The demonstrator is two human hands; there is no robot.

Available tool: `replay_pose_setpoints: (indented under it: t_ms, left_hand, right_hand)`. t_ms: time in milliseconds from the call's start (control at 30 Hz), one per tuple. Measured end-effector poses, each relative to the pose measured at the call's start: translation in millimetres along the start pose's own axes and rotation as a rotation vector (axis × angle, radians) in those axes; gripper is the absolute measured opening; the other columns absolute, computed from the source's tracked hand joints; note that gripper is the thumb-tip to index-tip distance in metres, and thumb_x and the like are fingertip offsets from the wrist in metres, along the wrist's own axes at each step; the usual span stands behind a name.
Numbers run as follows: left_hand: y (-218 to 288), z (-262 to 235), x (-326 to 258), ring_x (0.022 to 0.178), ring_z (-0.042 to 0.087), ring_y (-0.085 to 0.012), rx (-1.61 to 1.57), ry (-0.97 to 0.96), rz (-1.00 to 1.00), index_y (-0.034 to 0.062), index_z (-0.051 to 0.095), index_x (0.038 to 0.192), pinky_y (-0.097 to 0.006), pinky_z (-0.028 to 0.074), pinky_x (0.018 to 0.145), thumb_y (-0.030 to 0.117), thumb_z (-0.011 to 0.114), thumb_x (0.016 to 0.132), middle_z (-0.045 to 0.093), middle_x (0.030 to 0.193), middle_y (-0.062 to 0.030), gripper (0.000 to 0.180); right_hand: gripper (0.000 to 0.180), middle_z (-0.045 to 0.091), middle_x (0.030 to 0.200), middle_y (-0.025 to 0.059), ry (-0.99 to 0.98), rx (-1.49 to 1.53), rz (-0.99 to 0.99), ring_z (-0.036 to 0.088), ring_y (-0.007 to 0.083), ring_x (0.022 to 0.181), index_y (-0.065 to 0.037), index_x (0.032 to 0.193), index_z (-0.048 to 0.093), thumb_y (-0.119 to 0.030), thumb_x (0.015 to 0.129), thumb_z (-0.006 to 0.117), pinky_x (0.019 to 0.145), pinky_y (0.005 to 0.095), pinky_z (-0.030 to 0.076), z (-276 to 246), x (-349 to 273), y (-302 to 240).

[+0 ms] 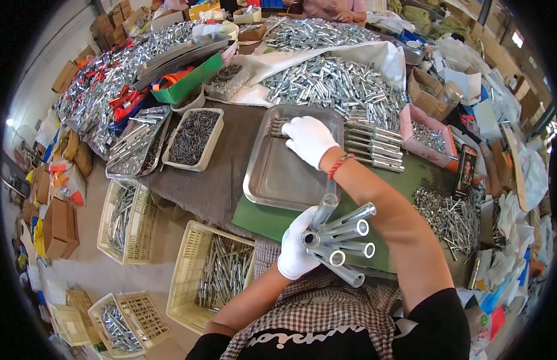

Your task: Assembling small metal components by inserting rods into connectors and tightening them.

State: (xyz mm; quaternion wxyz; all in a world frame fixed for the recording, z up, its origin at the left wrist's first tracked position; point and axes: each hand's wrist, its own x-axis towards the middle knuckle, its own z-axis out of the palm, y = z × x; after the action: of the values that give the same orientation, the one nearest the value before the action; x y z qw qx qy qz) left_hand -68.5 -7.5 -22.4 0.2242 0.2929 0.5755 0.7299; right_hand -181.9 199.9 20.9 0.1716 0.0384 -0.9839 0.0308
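Head view. The left hand (300, 245), at 6 o'clock from the tray (284, 180), is closed around a bundle of tubes (344, 231) that fans out between 1 and 5 o'clock. The right hand (311, 139) reaches into the tray's 12 o'clock end, fingers at the studs (278, 127) in the 11 o'clock corner; whether it grips one cannot be told.

Possible faults and causes:
- Dropped tube: the fan is splayed and held in one fist near the table edge; a loosened grip could release one onto the apron (326, 306) or floor.
- Disturbed row: the right forearm passes close to the bolts (380, 145) at 2 o'clock; a wide elbow swing could scatter them.
- Missed pick: thick gloves and closely set studs could bring up two together.
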Motion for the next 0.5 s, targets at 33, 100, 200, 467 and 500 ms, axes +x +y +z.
replay_pose_setpoints:
  t_ms: [33, 100, 200, 467, 500]
  left_hand:
    - [3, 1, 1, 0.080, 0.061, -0.0120, 0.001, -0.008, 0.001, 0.0035, 0.055, 0.110, -0.028, 0.052, 0.064, 0.018, 0.085, 0.069, 0.060, 0.092, -0.0018, 0.053]
    - [13, 4, 3, 0.078, 0.063, -0.0139, 0.073, 0.034, 0.269, 0.0040, 0.055, 0.110, -0.030, 0.053, 0.059, 0.016, 0.081, 0.076, 0.061, 0.093, -0.0034, 0.044]
    - [5, 7, -1, 0.069, 0.062, -0.0148, -0.171, 0.096, 0.025, 0.0073, 0.055, 0.103, -0.032, 0.051, 0.052, 0.029, 0.072, 0.087, 0.062, 0.090, -0.0046, 0.032]
    - [-6, 2, 5, 0.060, 0.060, -0.0177, -1.182, 0.248, -0.495, 0.0099, 0.053, 0.095, -0.032, 0.053, 0.046, 0.036, 0.051, 0.098, 0.054, 0.076, -0.0036, 0.026]
    - [-6, 4, 5, 0.059, 0.060, -0.0192, -1.257, 0.290, -0.511, 0.0097, 0.053, 0.096, -0.033, 0.053, 0.044, 0.038, 0.050, 0.098, 0.056, 0.078, -0.0056, 0.029]
  right_hand:
    - [0.013, 0.067, 0.089, 0.0156, 0.003, -0.003, 0.006, 0.066, 0.0325, 0.090, -0.007, 0.086, 0.068, -0.018, 0.085, 0.061, 0.082, 0.0463, 0.052, 2, 2, 0]
    - [0.012, 0.068, 0.088, 0.0164, 0.036, -0.006, 0.074, 0.067, 0.0342, 0.087, -0.006, 0.086, 0.067, -0.015, 0.085, 0.059, 0.080, 0.0474, 0.053, 11, 5, -2]
    - [0.013, 0.068, 0.087, 0.0181, 0.016, 0.075, 0.093, 0.067, 0.0361, 0.085, -0.006, 0.087, 0.067, -0.014, 0.084, 0.058, 0.078, 0.0484, 0.053, 13, 8, 1]
    - [0.033, 0.068, 0.086, 0.0079, 0.290, 0.850, 0.284, 0.067, 0.0168, 0.077, -0.006, 0.119, 0.064, -0.014, 0.087, 0.067, 0.071, 0.0307, 0.055, -89, -38, -8]
    - [0.033, 0.068, 0.085, 0.0071, 0.341, 1.072, 0.338, 0.067, 0.0148, 0.075, -0.005, 0.120, 0.064, -0.011, 0.088, 0.066, 0.070, 0.0292, 0.056, -113, -53, -10]
